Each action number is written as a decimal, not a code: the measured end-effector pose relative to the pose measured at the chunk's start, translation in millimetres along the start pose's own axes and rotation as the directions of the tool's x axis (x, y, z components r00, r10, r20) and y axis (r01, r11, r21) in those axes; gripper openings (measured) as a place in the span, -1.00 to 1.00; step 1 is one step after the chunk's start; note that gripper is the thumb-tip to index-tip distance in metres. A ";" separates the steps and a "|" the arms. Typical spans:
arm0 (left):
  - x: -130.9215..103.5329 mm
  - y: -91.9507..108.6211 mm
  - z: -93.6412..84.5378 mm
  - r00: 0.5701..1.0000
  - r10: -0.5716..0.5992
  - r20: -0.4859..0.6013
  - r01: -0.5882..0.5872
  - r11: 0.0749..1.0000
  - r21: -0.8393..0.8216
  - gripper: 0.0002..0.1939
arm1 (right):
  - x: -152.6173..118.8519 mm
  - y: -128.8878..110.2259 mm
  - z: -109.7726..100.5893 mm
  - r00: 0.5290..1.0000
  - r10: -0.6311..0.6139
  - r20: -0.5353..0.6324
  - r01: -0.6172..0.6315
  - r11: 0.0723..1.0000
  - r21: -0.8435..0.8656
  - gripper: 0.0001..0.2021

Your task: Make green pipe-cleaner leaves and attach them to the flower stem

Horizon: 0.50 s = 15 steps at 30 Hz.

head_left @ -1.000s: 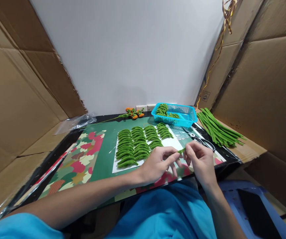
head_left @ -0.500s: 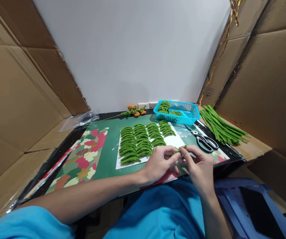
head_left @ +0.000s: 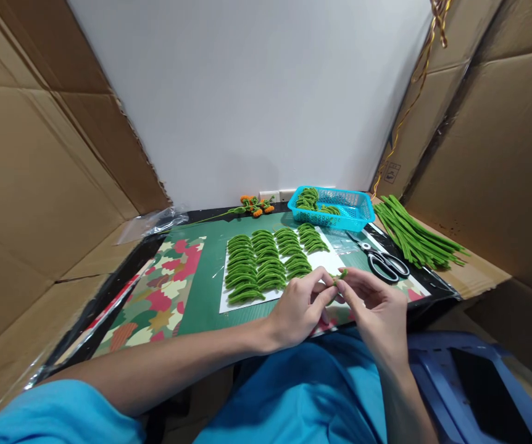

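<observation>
Near the table's front edge, my left hand (head_left: 303, 303) and my right hand (head_left: 374, 313) meet, fingertips pinched on a small green pipe cleaner piece (head_left: 341, 275). Fingers hide most of that piece. Just behind my hands lies a white sheet (head_left: 324, 261) bearing columns of curved green pipe cleaner leaves (head_left: 266, 259). The leaves overlap closely within each column. Black-handled scissors (head_left: 382, 266) lie to the right of my right hand.
A blue plastic basket (head_left: 363, 217) at the back holds more green leaves. Straight green pipe cleaners (head_left: 414, 234) are heaped at the right. An orange pipe cleaner flower spray (head_left: 257, 207) lies by the wall. Cardboard panels (head_left: 492, 154) flank the table; a blue stool (head_left: 437, 370) stands right.
The whole view has shifted slightly. Both hands stay together on the green piece, with small finger movements; the right hand looks turned a little more open at the palm.
</observation>
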State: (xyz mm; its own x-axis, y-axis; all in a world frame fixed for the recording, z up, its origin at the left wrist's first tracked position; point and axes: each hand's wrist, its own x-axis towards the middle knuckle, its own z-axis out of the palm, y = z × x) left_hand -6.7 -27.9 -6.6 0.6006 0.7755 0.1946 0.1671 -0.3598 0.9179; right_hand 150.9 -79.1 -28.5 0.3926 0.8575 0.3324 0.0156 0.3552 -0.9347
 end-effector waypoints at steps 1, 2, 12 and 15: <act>-0.5 0.1 0.2 1.000 0.012 0.005 -0.012 1.000 0.009 -0.71 | -0.2 0.0 0.1 1.000 0.001 -0.001 -0.001 1.000 0.002 -0.74; -1.1 -0.1 0.6 1.000 0.021 0.013 -0.021 1.000 0.009 -0.72 | -0.2 0.0 0.1 1.000 0.005 -0.007 -0.004 1.000 0.007 -0.73; 6.4 -0.6 2.8 0.998 -0.044 0.037 0.050 0.978 -0.204 -0.66 | 7.2 4.8 -8.7 0.976 0.213 -0.050 -0.187 0.929 0.321 -0.67; 9.7 1.8 1.0 0.998 -0.047 0.037 0.055 0.967 -0.247 -0.66 | 10.1 2.5 -11.7 0.943 0.329 0.050 -0.312 0.821 0.479 -0.58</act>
State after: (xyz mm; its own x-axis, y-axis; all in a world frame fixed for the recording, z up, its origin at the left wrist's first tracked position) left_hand 0.3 -21.5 -3.4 0.6209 0.7715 0.1385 0.0010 -0.1774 0.9841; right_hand 165.7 -74.0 -28.9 0.3294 0.9441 0.0124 -0.5501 0.2025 -0.8102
